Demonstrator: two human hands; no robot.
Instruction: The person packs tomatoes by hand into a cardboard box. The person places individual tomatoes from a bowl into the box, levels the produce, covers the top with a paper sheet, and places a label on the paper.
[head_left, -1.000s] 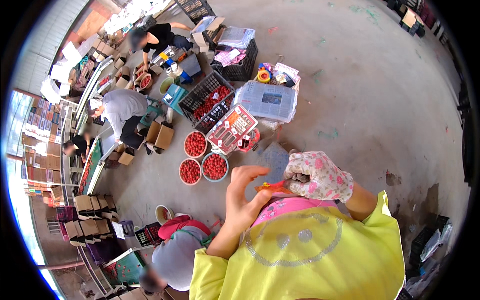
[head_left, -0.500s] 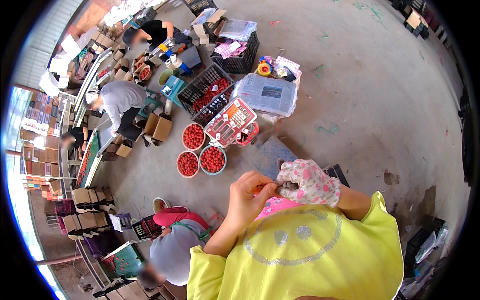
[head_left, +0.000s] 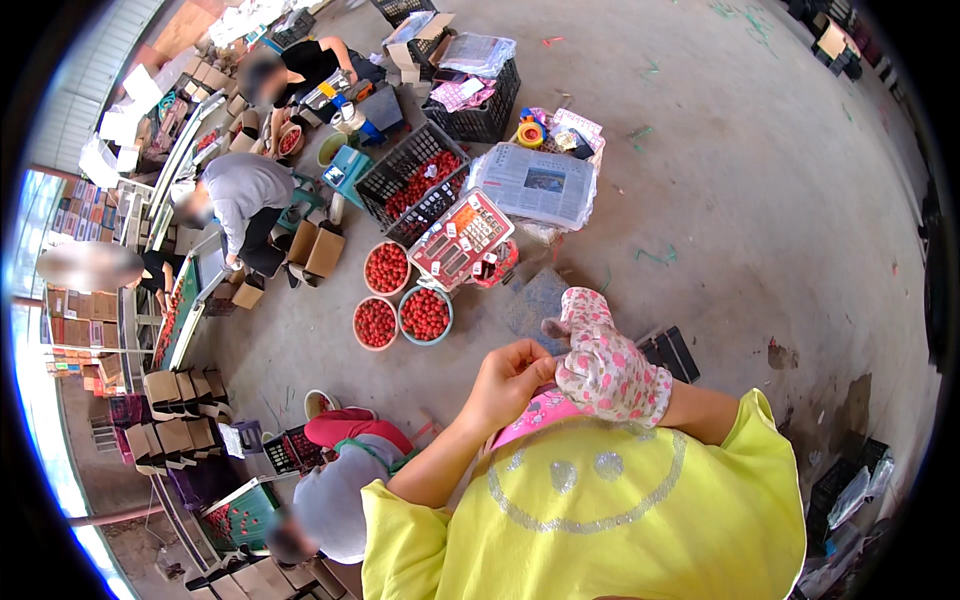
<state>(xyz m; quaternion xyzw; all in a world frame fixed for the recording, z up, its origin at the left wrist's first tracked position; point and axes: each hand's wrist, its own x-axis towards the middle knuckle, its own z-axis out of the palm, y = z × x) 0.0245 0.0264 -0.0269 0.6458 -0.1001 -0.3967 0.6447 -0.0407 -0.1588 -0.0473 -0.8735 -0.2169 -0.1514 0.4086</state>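
Note:
My left hand [head_left: 515,382], bare, is closed in a pinch in front of my chest. Its fingertips meet the side of the glove on my right hand, and what they pinch is hidden. My right hand [head_left: 608,372] wears a glove printed with pink flowers, with grey on the finger side. Its visible fingers stand apart, one part pointing up and a grey tip pointing left; nothing shows in them. Under the hands lies a pink printed cloth [head_left: 530,412] against my yellow shirt [head_left: 600,510]. Beyond them on the floor is a worn blue-grey board [head_left: 540,300].
Ahead left stand three tubs of small red fruit [head_left: 425,316], a red scale [head_left: 463,238] and a black crate [head_left: 385,165] of fruit. A newspaper-covered crate [head_left: 535,185] is beyond. Co-workers [head_left: 245,190] sit along sorting belts at left; another person [head_left: 345,500] sits nearby.
My right hand has turned upward and its fingers have come apart from the earlier pinch. My left hand stays pinched beside it. One co-worker at the far left has shifted.

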